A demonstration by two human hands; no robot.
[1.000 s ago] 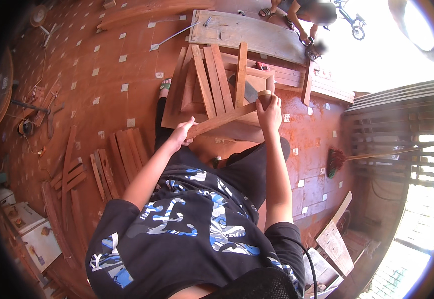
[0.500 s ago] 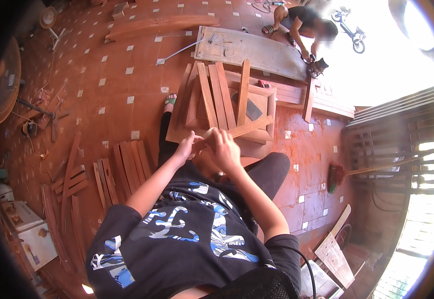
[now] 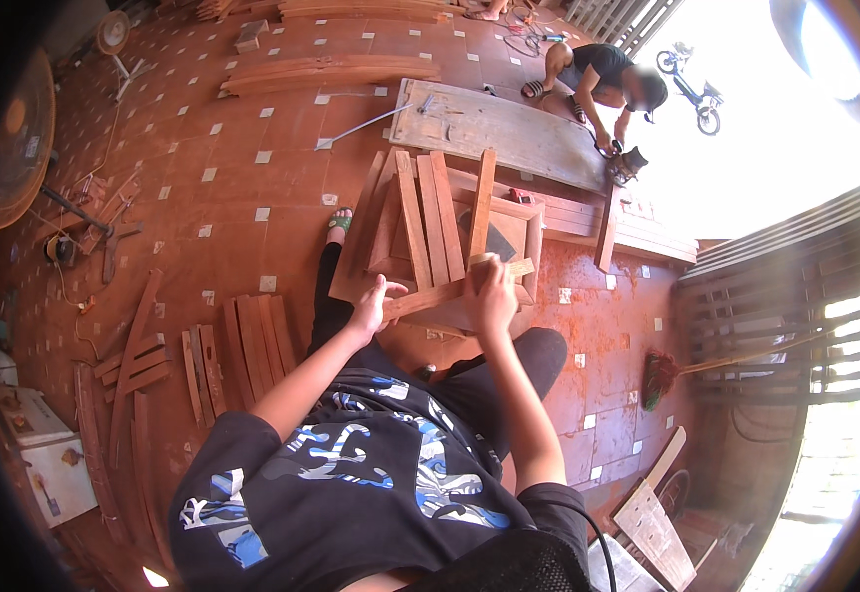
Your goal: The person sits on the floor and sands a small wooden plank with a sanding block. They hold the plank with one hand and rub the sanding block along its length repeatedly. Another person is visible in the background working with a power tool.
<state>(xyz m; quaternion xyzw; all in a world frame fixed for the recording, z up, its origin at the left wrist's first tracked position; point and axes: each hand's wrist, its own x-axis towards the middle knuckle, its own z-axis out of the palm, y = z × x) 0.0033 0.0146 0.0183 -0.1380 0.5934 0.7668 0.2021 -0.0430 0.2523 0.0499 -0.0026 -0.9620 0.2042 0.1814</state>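
A narrow wooden strip (image 3: 428, 298) lies slantwise in front of me, across the near side of a wooden panel stack. My left hand (image 3: 371, 308) is closed on its left end, the thumb raised. Near its right end, my right hand (image 3: 492, 296) is wrapped over the strip, gripping a small tan piece (image 3: 480, 260) against it; its kind I cannot make out. Beyond my hands, several wooden strips (image 3: 430, 217) rest side by side on the framed wooden panel (image 3: 534, 237). A dark grey flat piece (image 3: 499, 245) partly shows beside them.
More wooden strips (image 3: 257, 340) lie on the tiled floor to my left, near a standing fan (image 3: 20, 138). At the far right a person (image 3: 602, 84) crouches with a power tool (image 3: 627, 165) by a long board (image 3: 499, 128). A broom (image 3: 662, 375) leans on the right.
My right hand has slid along the strip from near my left hand toward its right end, with the tan piece. My left hand stays at the left end. The view has tilted slightly.
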